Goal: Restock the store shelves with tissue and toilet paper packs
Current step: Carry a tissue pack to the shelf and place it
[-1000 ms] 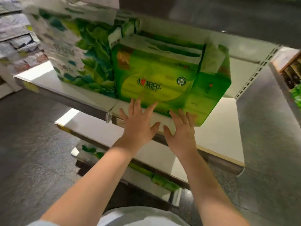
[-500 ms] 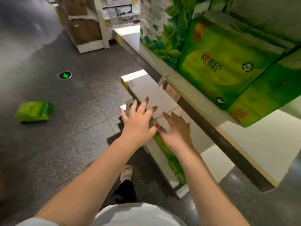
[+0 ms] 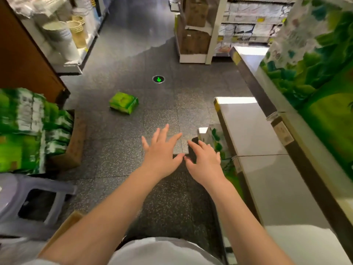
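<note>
My left hand (image 3: 161,150) and my right hand (image 3: 205,161) hover side by side above the dark floor, fingers spread and holding nothing. A single green tissue pack (image 3: 123,102) lies on the floor ahead of them. At the left, a stack of green tissue packs (image 3: 24,131) sits in a cardboard box (image 3: 73,148). On the right, the shelf (image 3: 254,142) has large green packs (image 3: 317,73) standing on its upper board. More green packs (image 3: 217,140) show on the bottom level, just right of my right hand.
A grey plastic stool (image 3: 28,197) stands at the lower left. Shelving with white cups and baskets (image 3: 63,33) lines the left side of the aisle. A far shelf unit holds brown cartons (image 3: 193,39). A green arrow marker (image 3: 158,79) is set in the floor.
Both hands left the green pack on the shelf and drew back. My view swung left from the shelf to the aisle, bringing the floor pack, box stack and stool into view.
</note>
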